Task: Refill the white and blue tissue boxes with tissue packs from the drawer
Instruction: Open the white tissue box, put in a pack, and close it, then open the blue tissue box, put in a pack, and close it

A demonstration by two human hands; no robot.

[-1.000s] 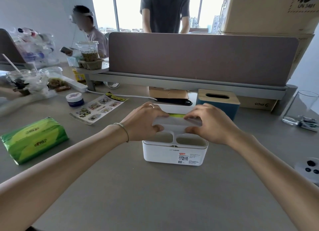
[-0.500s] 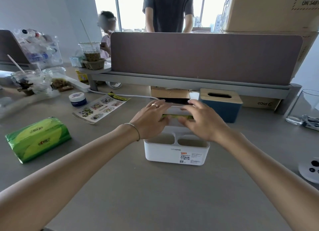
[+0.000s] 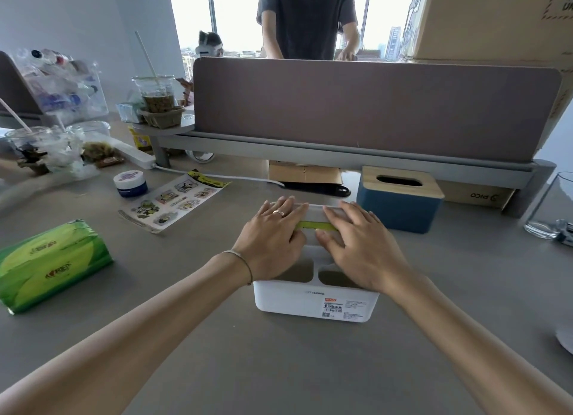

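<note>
The white tissue box [image 3: 313,300] stands on the desk in front of me, its two front compartments showing. Its white lid [image 3: 316,211] sits on the rear part, with a strip of green tissue pack [image 3: 313,226] visible in the slot. My left hand [image 3: 273,238] and my right hand [image 3: 362,247] lie flat across the lid, fingers reaching its far edge and thumbs at its near edge. The blue tissue box [image 3: 400,210] with a wooden slotted top stands just behind to the right. A second green tissue pack [image 3: 49,262] lies at the left.
A clear glass [image 3: 548,207] stands at the right edge. A sticker sheet [image 3: 172,200], a small jar [image 3: 130,183] and plastic cups [image 3: 40,148] crowd the left. A brown divider panel [image 3: 372,104] closes the back, with a person [image 3: 307,17] standing behind it.
The lid, held above the box a second ago, has come down onto it. Both hands have flattened on top of it.
</note>
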